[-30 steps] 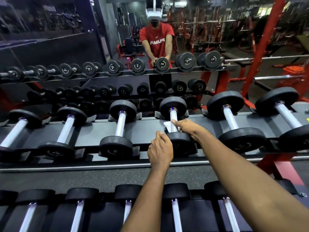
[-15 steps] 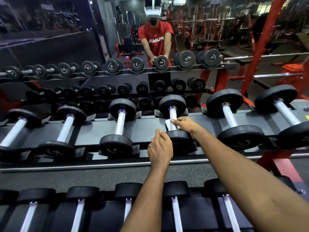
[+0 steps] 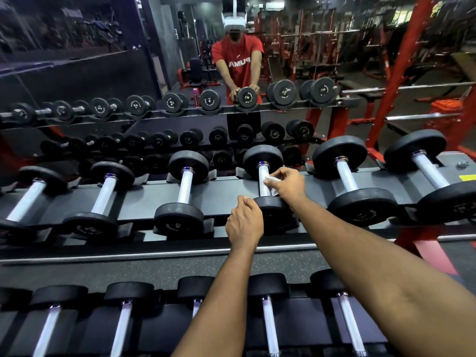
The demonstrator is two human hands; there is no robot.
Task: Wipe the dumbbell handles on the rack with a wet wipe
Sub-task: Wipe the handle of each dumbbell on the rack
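A black dumbbell with a silver knurled handle lies on the upper shelf of the grey rack, at the middle. My right hand holds a white wet wipe against the right side of that handle, fingers curled over it. My left hand grips the dumbbell's near black head from the left. Part of the wipe is hidden under my fingers.
Other dumbbells sit left and right on the same shelf, and a lower row lies close to me. A mirror behind the rack reflects a person in a red shirt. A red frame upright stands at right.
My right hand slid the wipe up the handle, away from the near head, and shifted to the handle's right side. The left hand stayed on the near head.
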